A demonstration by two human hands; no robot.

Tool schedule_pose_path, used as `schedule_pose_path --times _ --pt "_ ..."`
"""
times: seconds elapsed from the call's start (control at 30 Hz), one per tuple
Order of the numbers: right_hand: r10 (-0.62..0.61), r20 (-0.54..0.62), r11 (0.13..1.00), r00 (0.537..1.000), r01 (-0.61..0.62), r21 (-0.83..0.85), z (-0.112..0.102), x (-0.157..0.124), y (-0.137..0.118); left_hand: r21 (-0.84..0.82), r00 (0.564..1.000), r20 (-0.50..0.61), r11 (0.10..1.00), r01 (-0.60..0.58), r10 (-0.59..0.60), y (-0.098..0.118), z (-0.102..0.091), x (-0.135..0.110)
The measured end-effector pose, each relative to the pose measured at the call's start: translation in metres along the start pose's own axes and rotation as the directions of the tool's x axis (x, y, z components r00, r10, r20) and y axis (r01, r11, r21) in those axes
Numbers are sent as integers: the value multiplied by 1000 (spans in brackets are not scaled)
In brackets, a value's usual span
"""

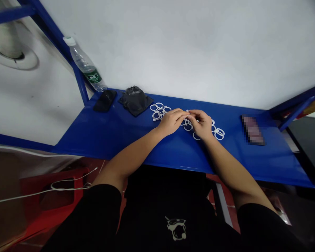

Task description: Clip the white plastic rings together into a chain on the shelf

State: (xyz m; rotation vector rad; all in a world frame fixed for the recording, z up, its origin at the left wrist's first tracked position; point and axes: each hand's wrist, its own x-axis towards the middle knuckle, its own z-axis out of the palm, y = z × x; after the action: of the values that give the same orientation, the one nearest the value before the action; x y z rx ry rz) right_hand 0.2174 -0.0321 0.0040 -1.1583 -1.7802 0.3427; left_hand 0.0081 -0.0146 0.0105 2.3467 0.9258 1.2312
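Note:
Above the blue shelf, my left hand and my right hand meet fingertip to fingertip. Both are closed in a pinch. A small white piece peeks out between the fingertips; it looks like part of a white plastic ring, but the fingers cover most of it. Several white rings with small tabs lie in a loose cluster left of my left hand. More white rings are spread under and to the right of my right hand, partly hidden by it.
The blue metal shelf runs along a white wall. At its left stand a plastic bottle, a dark flat object and a crumpled black bag. A pixelated phone-like object lies right. Below left is a red stool with white cables.

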Motion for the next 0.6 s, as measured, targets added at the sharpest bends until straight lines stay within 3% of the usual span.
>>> schedule_pose_path --times 0.13,0.3,0.43,0.6 --pt "-79 72 953 994 97 -287 -17 11 6 226 988 95 969 101 -125 -11 -6 3" --pt "-53 125 893 991 103 -438 -27 18 23 405 930 -8 849 339 -368 -26 -21 5" --pt "-31 161 896 986 99 -433 -25 19 25 471 898 -49 783 407 -437 -43 -24 1" --pt "-24 164 931 986 82 -355 -21 18 17 496 903 -29 778 385 -429 -52 -17 -4"
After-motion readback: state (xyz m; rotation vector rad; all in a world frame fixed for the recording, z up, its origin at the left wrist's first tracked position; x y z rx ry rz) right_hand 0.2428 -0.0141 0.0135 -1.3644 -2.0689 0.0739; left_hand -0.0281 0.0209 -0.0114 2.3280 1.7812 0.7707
